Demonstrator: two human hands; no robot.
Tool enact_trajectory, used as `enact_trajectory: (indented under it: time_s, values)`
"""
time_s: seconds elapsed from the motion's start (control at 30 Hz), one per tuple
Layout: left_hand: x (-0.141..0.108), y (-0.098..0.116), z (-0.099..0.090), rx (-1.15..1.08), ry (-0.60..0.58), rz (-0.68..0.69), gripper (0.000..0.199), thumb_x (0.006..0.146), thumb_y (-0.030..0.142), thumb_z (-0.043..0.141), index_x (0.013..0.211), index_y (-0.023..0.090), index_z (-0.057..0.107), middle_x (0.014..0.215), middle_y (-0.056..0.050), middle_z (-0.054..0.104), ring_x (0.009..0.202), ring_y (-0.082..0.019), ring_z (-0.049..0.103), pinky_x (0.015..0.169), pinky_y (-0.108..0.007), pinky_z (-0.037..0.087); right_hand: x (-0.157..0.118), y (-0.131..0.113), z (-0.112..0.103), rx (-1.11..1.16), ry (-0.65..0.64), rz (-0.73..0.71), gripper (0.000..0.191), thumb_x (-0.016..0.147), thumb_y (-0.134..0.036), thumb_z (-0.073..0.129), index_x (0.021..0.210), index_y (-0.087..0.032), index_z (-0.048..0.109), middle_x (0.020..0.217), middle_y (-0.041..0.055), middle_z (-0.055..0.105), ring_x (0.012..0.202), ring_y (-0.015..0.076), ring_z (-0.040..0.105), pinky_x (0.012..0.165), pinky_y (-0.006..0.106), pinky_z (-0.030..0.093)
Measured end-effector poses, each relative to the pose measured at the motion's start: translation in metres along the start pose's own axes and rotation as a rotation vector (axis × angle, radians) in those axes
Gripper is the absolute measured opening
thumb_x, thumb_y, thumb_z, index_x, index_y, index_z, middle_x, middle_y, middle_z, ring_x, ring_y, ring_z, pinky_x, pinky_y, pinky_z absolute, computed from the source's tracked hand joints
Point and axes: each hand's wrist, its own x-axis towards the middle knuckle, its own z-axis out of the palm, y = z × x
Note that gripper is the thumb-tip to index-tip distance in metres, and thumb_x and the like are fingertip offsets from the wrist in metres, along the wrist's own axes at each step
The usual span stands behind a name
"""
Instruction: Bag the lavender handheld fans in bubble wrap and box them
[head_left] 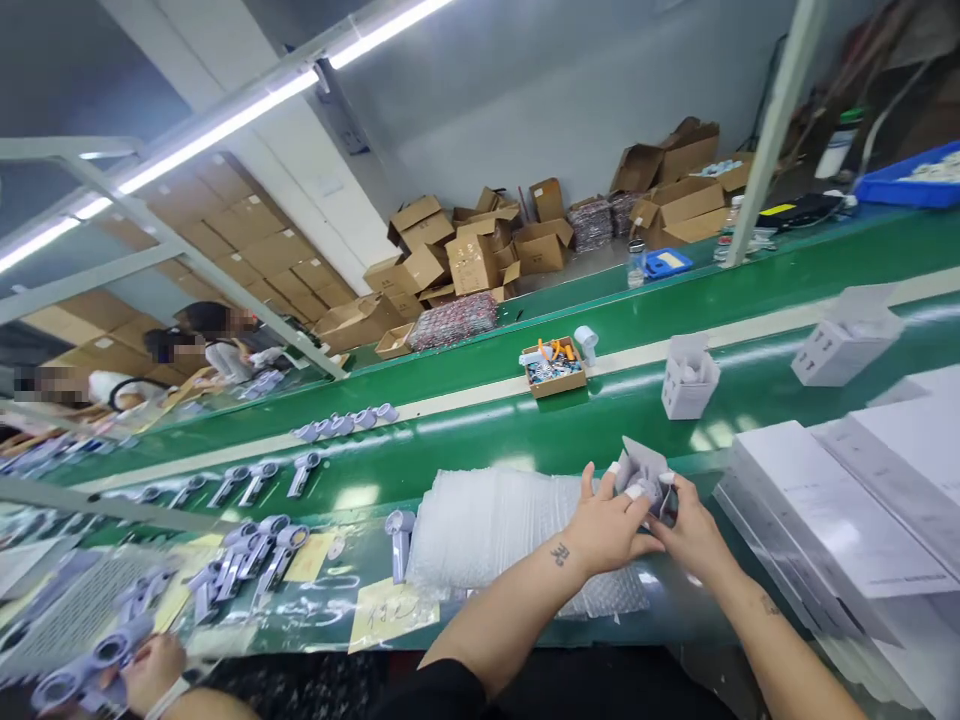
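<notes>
A small open white box with its flap up is between my two hands. Its contents look greyish and are partly hidden by my fingers. My left hand has its fingers on the box's left and near side. At the right side, my right hand pinches the box's edge. Just left of and below my hands lies a stack of bubble-wrap bags. One lilac handheld fan rests at the left of that stack.
Stacked white boxes stand at the right. Two open white boxes sit on the green conveyor. A parts carton is farther back. Several fans lie left, near another person's hand.
</notes>
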Motion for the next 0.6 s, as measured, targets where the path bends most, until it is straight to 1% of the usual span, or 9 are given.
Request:
enact_trajectory:
  time_s: [0.1, 0.2, 0.23, 0.3, 0.37, 0.4, 0.43, 0.5, 0.6]
  values:
    - [-0.034, -0.008, -0.022, -0.189, 0.188, -0.137, 0.041, 0.082, 0.054, 0.051, 0.107, 0.024, 0.061, 0.102, -0.008, 0.066, 0.116, -0.030, 0.044, 0.103, -0.055, 0.023, 0.042, -0.023, -0.003, -0.031, 0.024, -0.062, 0.062, 0.071, -0.036, 0.059, 0.124, -0.023, 0.028, 0.115, 0.0124, 0.052, 0.091, 0.0251, 0.061, 0.079, 0.039, 0.049]
    - [-0.092, -0.033, -0.034, -0.466, 0.389, -0.412, 0.027, 0.086, 0.041, 0.049, 0.089, 0.020, 0.066, 0.092, -0.007, 0.068, 0.096, -0.021, 0.057, 0.094, -0.041, 0.038, 0.106, -0.038, 0.007, -0.030, 0.001, -0.094, 0.067, 0.065, -0.033, 0.063, 0.122, -0.022, 0.028, 0.106, 0.0100, 0.054, 0.085, 0.0246, 0.060, 0.077, 0.039, 0.048]
    - [-0.115, -0.046, -0.035, -0.544, 0.455, -0.556, 0.028, 0.087, 0.040, 0.048, 0.085, 0.019, 0.067, 0.090, -0.007, 0.068, 0.091, -0.020, 0.059, 0.090, -0.038, 0.041, 0.129, -0.040, 0.014, -0.002, -0.022, -0.094, 0.068, 0.062, -0.031, 0.064, 0.120, -0.022, 0.029, 0.104, 0.0090, 0.054, 0.085, 0.0246, 0.059, 0.077, 0.039, 0.048]
    - [-0.162, -0.080, -0.035, -0.629, 0.608, -0.927, 0.033, 0.085, 0.042, 0.048, 0.081, 0.016, 0.067, 0.085, -0.008, 0.068, 0.085, -0.020, 0.060, 0.081, -0.033, 0.045, 0.171, -0.040, 0.031, 0.096, -0.056, -0.093, 0.069, 0.055, -0.027, 0.066, 0.114, -0.022, 0.031, 0.103, 0.0082, 0.053, 0.088, 0.0248, 0.057, 0.078, 0.039, 0.047]
    - [-0.208, -0.118, -0.034, -0.596, 0.781, -1.293, 0.040, 0.084, 0.047, 0.045, 0.080, 0.014, 0.066, 0.079, -0.007, 0.067, 0.080, -0.020, 0.060, 0.074, -0.031, 0.046, 0.203, -0.038, 0.051, 0.208, -0.102, -0.090, 0.066, 0.050, -0.023, 0.065, 0.108, -0.023, 0.033, 0.102, 0.0081, 0.052, 0.090, 0.0249, 0.055, 0.078, 0.039, 0.047]
    - [-0.230, -0.136, -0.033, -0.540, 0.819, -1.452, 0.043, 0.085, 0.048, 0.041, 0.080, 0.012, 0.065, 0.078, -0.007, 0.066, 0.078, -0.019, 0.060, 0.072, -0.029, 0.046, 0.215, -0.037, 0.059, 0.239, -0.140, -0.091, 0.062, 0.051, -0.023, 0.063, 0.105, -0.024, 0.035, 0.099, 0.0077, 0.053, 0.087, 0.0252, 0.055, 0.077, 0.040, 0.047]
    - [-0.250, -0.153, -0.032, -0.486, 0.796, -1.597, 0.044, 0.086, 0.047, 0.039, 0.078, 0.012, 0.064, 0.077, -0.008, 0.065, 0.077, -0.019, 0.060, 0.071, -0.028, 0.045, 0.223, -0.036, 0.067, 0.263, -0.181, -0.094, 0.056, 0.052, -0.025, 0.062, 0.102, -0.025, 0.037, 0.095, 0.0070, 0.053, 0.084, 0.0258, 0.056, 0.075, 0.041, 0.047]
    - [-0.281, -0.182, -0.029, -0.420, 0.725, -1.758, 0.037, 0.084, 0.042, 0.042, 0.078, 0.012, 0.063, 0.078, -0.009, 0.066, 0.078, -0.020, 0.060, 0.070, -0.028, 0.044, 0.233, -0.036, 0.078, 0.267, -0.233, -0.104, 0.047, 0.054, -0.030, 0.061, 0.096, -0.027, 0.041, 0.088, 0.0063, 0.053, 0.081, 0.0293, 0.056, 0.073, 0.048, 0.046]
    - [-0.306, -0.209, -0.017, -0.398, 0.585, -1.861, 0.019, 0.073, 0.031, 0.059, 0.079, 0.013, 0.062, 0.084, -0.012, 0.067, 0.086, -0.024, 0.061, 0.074, -0.030, 0.043, 0.224, -0.034, 0.082, 0.192, -0.136, -0.115, 0.045, 0.054, -0.030, 0.064, 0.096, -0.030, 0.047, 0.097, 0.0089, 0.053, 0.099, 0.0401, 0.052, 0.085, 0.060, 0.039]
